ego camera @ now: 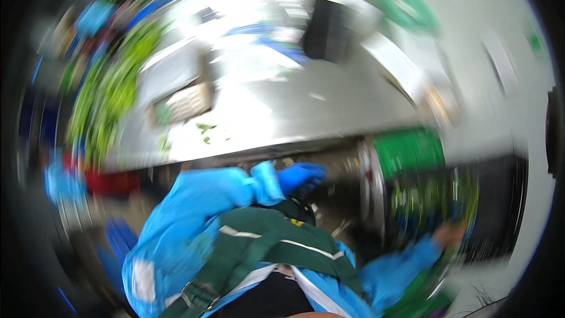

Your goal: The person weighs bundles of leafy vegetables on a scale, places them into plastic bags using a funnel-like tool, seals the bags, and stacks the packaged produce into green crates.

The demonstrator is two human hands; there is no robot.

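Observation:
My left hand (303, 177) wears a blue glove and is held before my body, beside the near edge of a steel table (344, 101). Its fingers look curled, and whether they hold anything is hidden. My right hand (451, 233) appears bare and reaches out to the right. It is at long green vegetables (430, 203) in or beside a black crate (496, 207). Blur hides whether the fingers grip any of them. Light blue sleeves cover both arms, and a dark green apron (251, 229) covers my front.
Leafy greens (126, 79) are heaped on the table's left, near a cardboard box (187, 101). A black object (325, 30) stands farther back. A green container (408, 152) is right of the table's front edge. Another person's blue sleeve (62, 179) shows at far left.

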